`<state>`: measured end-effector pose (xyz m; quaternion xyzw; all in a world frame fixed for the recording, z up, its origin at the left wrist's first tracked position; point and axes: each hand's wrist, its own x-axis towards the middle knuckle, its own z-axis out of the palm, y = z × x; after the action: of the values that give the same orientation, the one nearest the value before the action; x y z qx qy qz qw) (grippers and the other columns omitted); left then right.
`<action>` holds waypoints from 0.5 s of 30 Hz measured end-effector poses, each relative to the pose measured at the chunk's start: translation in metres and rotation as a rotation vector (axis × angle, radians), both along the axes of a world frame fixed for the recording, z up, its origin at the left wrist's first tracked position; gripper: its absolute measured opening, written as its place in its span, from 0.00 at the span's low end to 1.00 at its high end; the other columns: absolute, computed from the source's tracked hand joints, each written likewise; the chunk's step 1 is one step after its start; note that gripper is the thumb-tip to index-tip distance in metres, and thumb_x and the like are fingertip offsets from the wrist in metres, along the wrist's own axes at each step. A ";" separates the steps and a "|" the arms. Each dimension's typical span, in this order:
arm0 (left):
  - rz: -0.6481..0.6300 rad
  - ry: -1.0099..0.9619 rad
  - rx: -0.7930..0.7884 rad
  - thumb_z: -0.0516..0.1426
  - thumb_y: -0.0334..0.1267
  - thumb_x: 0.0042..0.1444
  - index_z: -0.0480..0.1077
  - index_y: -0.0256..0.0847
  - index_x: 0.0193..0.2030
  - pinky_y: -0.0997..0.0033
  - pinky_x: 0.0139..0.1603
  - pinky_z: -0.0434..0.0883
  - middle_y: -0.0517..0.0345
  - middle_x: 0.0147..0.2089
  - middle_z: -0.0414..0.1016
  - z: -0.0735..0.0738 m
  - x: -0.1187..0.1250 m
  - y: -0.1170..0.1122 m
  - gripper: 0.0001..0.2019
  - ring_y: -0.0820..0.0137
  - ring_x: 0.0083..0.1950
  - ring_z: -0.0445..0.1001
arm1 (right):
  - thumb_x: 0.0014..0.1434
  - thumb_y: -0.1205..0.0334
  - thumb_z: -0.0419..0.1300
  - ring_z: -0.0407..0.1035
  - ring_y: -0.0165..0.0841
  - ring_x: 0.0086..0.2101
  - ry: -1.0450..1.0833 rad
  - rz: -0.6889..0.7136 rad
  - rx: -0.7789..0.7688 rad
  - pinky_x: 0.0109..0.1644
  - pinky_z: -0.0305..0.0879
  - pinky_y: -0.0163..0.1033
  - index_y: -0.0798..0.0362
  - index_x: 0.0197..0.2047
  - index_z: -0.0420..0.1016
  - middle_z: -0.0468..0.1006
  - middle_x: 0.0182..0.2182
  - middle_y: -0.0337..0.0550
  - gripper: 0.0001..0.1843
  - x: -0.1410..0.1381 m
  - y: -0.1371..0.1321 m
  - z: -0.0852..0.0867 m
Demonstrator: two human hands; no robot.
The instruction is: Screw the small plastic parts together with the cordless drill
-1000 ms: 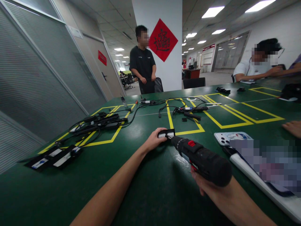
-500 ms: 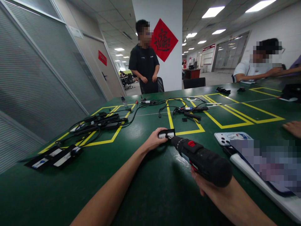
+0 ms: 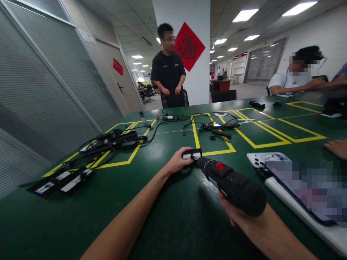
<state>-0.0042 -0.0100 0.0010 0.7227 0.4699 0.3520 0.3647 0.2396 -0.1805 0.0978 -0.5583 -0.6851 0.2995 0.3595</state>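
On the green table [image 3: 162,191], my left hand [image 3: 177,160] is closed around the left end of a small black part with a white face [image 3: 197,153]. My right hand [image 3: 229,209] grips a black cordless drill [image 3: 234,184] with a red switch on top. The drill lies partly over that hand, so most of the fingers are hidden. Its chuck points away from me, and the bit meets or nearly meets the front of the black part; exact contact is too small to tell.
Black cables and adapters [image 3: 119,141] lie at left, near two black-and-white pieces [image 3: 77,180]. A pen-like tool [image 3: 225,125] lies beyond my hands. Phones [image 3: 255,159] rest at right, near another person's hand [image 3: 336,148]. One person [image 3: 168,72] stands opposite; another [image 3: 290,83] sits at right.
The drill and both hands hold almost the same position. The standing person has shifted slightly to the right.
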 end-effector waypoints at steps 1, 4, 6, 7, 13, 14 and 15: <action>-0.001 -0.002 -0.002 0.59 0.35 0.46 0.63 0.40 0.53 0.68 0.46 0.68 0.52 0.49 0.68 0.000 0.000 0.000 0.25 0.67 0.44 0.70 | 0.51 0.58 0.55 0.72 0.37 0.24 0.001 0.018 -0.020 0.28 0.71 0.38 0.46 0.35 0.75 0.70 0.14 0.34 0.10 0.000 0.000 -0.001; -0.009 -0.016 -0.012 0.60 0.35 0.45 0.63 0.40 0.53 0.67 0.46 0.68 0.52 0.49 0.68 0.001 0.000 0.000 0.26 0.67 0.45 0.70 | 0.52 0.58 0.54 0.73 0.38 0.26 0.002 0.054 -0.067 0.31 0.71 0.39 0.46 0.39 0.74 0.72 0.16 0.36 0.12 0.000 0.002 -0.003; -0.017 -0.028 -0.026 0.59 0.36 0.46 0.62 0.40 0.54 0.67 0.46 0.68 0.52 0.50 0.68 0.002 0.000 0.000 0.26 0.67 0.45 0.70 | 0.52 0.58 0.54 0.73 0.38 0.27 0.000 0.056 -0.076 0.31 0.71 0.39 0.47 0.42 0.73 0.73 0.18 0.37 0.15 0.001 0.003 -0.005; -0.022 -0.033 -0.035 0.59 0.36 0.46 0.62 0.40 0.54 0.67 0.46 0.68 0.52 0.50 0.68 0.003 0.000 0.000 0.26 0.67 0.45 0.70 | 0.52 0.58 0.54 0.73 0.38 0.27 -0.002 0.058 -0.080 0.31 0.71 0.40 0.47 0.44 0.73 0.73 0.18 0.37 0.16 0.001 0.003 -0.006; -0.016 -0.032 -0.044 0.60 0.37 0.46 0.62 0.40 0.54 0.66 0.47 0.68 0.51 0.50 0.68 0.003 0.000 -0.001 0.26 0.66 0.45 0.70 | 0.52 0.58 0.54 0.73 0.36 0.24 0.011 0.053 -0.083 0.30 0.71 0.38 0.48 0.43 0.73 0.73 0.17 0.36 0.15 0.002 0.001 -0.005; -0.013 -0.030 -0.040 0.60 0.37 0.46 0.62 0.40 0.54 0.66 0.47 0.68 0.51 0.50 0.68 0.003 0.000 -0.001 0.26 0.66 0.46 0.70 | 0.52 0.58 0.54 0.73 0.36 0.25 0.015 0.045 -0.073 0.31 0.71 0.38 0.47 0.43 0.73 0.73 0.18 0.36 0.15 0.002 0.001 -0.004; -0.013 -0.030 -0.036 0.60 0.38 0.46 0.62 0.40 0.54 0.66 0.48 0.68 0.51 0.50 0.68 0.002 0.000 -0.001 0.27 0.66 0.46 0.70 | 0.51 0.59 0.55 0.73 0.36 0.26 0.021 0.030 -0.056 0.31 0.71 0.39 0.47 0.43 0.73 0.74 0.19 0.36 0.15 0.001 0.001 -0.003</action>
<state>-0.0046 -0.0115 0.0032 0.7136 0.4659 0.3520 0.3871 0.2408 -0.1793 0.0945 -0.5548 -0.6809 0.3296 0.3463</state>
